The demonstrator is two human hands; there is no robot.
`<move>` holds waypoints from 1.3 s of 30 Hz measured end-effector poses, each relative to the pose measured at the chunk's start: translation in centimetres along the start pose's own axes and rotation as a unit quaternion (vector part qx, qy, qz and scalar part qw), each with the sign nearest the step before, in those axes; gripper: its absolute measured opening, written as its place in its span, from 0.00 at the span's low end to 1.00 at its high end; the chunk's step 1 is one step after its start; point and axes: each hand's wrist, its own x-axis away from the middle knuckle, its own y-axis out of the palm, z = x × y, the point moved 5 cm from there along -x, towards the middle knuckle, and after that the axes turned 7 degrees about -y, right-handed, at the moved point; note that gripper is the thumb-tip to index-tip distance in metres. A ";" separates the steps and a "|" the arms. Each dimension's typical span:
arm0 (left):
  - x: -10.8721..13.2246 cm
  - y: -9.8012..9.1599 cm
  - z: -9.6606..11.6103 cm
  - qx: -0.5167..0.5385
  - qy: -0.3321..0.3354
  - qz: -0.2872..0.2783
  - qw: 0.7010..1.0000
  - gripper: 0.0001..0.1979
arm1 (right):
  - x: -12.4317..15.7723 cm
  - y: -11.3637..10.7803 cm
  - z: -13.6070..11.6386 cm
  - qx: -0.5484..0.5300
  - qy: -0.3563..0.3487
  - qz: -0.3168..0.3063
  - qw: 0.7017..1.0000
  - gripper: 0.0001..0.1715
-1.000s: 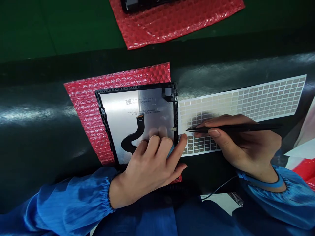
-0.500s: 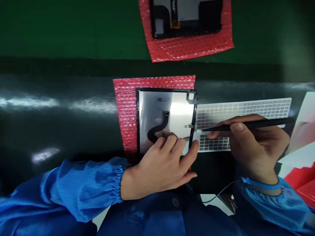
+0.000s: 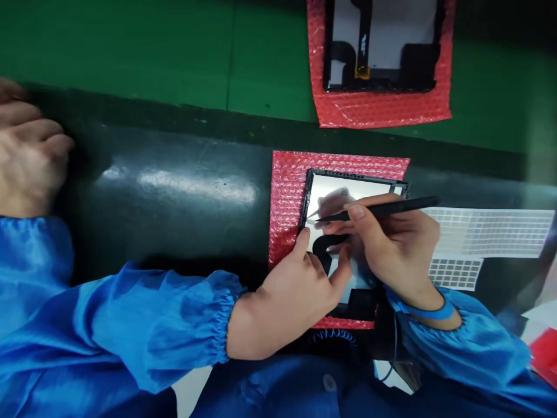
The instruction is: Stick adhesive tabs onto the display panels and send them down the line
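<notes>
The person's right hand [image 3: 391,247] is closed around a pair of slim black tweezers [image 3: 383,209], pinching them between thumb and fingers, and their tip hovers over the upper left part of a display panel [image 3: 343,200]. I can't tell whether the tip is carrying anything, as it's too small to see. The left hand [image 3: 291,302] is spread, its fingers apart and pressing down on the lower left of the panel, beside a curving black flex cable [image 3: 324,247].

The panel sits in a black frame, just below the middle of the view, on a sheet of red bubble wrap [image 3: 287,203]. That wrap lies on a dark, glossy mat [image 3: 174,191]. To the right lies a white backing sheet [image 3: 491,232] with a pale grid across its upper part and a block of grey-brown squares [image 3: 455,274] lower down, so those squares remain on the sheet. The hands hide much of the panel, so I can't say what has been placed on it.

At upper right of the frame, a second framed panel [image 3: 380,40] lies on its own bubble wrap [image 3: 378,110]. At far left, a co-worker's hand [image 3: 26,151] rests near the mat's edge.
</notes>
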 end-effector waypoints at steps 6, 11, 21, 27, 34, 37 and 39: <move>-0.2 -0.1 0.2 0.014 -0.005 -0.039 0.999 0.36 | 0.2 0.2 0.4 0.017 0.036 0.002 0.999 0.03; -0.3 -0.5 0.4 0.032 0.011 -0.025 0.999 0.37 | 0.1 0.2 0.2 0.039 0.025 0.006 0.999 0.04; -0.2 -0.5 0.8 0.057 0.054 0.067 0.995 0.31 | 0.2 0.2 0.0 0.066 0.038 0.007 0.997 0.05; 0.0 -0.4 0.4 0.090 0.043 0.058 0.993 0.27 | 0.1 0.3 0.0 0.069 0.039 0.002 0.997 0.05; 0.3 0.4 -1.8 0.403 -0.071 0.128 0.904 0.28 | 0.0 0.2 0.2 0.079 0.029 -0.008 0.996 0.06; 0.8 0.8 -2.6 0.477 -0.101 0.137 0.862 0.29 | 0.0 0.2 0.2 0.091 0.027 -0.011 0.995 0.08; 1.1 1.1 -2.8 0.487 -0.107 0.137 0.856 0.28 | 0.0 0.2 0.3 0.085 0.035 -0.011 0.996 0.08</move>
